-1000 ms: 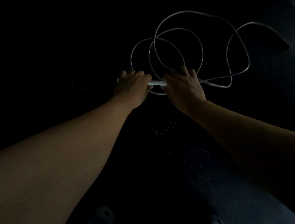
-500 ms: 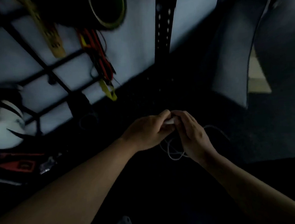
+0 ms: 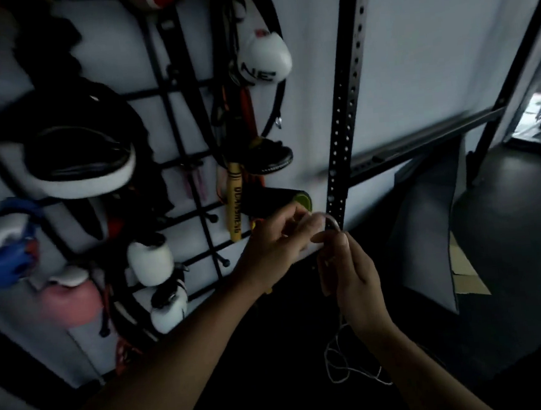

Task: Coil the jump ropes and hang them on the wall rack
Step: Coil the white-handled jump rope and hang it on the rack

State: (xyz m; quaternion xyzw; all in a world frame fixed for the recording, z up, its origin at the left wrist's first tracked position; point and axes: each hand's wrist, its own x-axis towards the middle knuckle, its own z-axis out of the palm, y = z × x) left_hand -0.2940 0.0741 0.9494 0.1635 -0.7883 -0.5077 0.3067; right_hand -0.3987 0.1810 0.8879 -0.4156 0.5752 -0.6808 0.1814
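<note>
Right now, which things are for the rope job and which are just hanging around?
For the job: rope; left hand; right hand; wall rack.

Just there: white glove; black pad; yellow strap; pink glove; black post; cardboard.

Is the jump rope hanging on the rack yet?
No. The jump rope is in both hands, left hand and right hand, dangling below them beside the wall rack.

Both forearms are seen bare, with no sleeves; the left hand (image 3: 276,243) and right hand (image 3: 354,276) are ungloved.
</note>
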